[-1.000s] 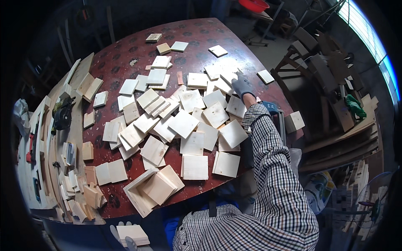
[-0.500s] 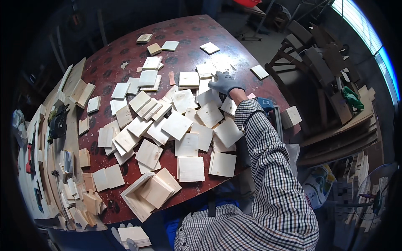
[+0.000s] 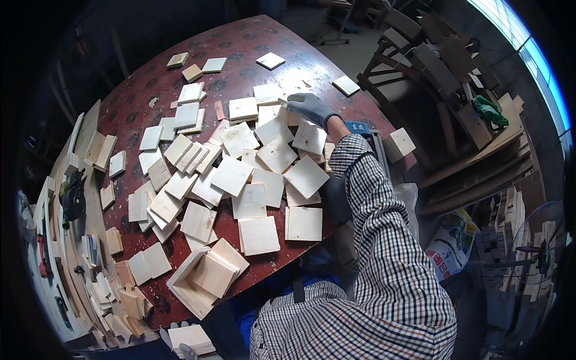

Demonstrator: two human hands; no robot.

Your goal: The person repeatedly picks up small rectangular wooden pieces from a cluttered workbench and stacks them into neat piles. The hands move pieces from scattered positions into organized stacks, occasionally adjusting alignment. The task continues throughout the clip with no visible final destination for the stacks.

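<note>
My right hand (image 3: 312,110), in a grey glove, reaches across the table to the far right of the heap. Its fingers are bent and held together, closed on the edge of a pale wooden square (image 3: 272,114); the fingertips are partly hidden. Low at the left, my gloved left hand (image 3: 187,351) grips a stack of wooden squares (image 3: 193,337), the thumb on top and fingers along the far side. Many more squares lie loosely overlapped in the middle, among them a knotty one (image 3: 278,155) and a plain one (image 3: 231,176).
The dark red table (image 3: 240,42) bears an open wooden box (image 3: 207,279) at its near edge. A blue-topped metal tool (image 3: 363,128) and a wood block (image 3: 399,144) stand at the right edge. Wood offcuts (image 3: 129,300) and a dark power tool (image 3: 73,195) line the left side.
The whole view has swung, so the table sits further left and higher. My right hand's fingers have drawn closer together at the squares. My left hand still keeps its stack.
</note>
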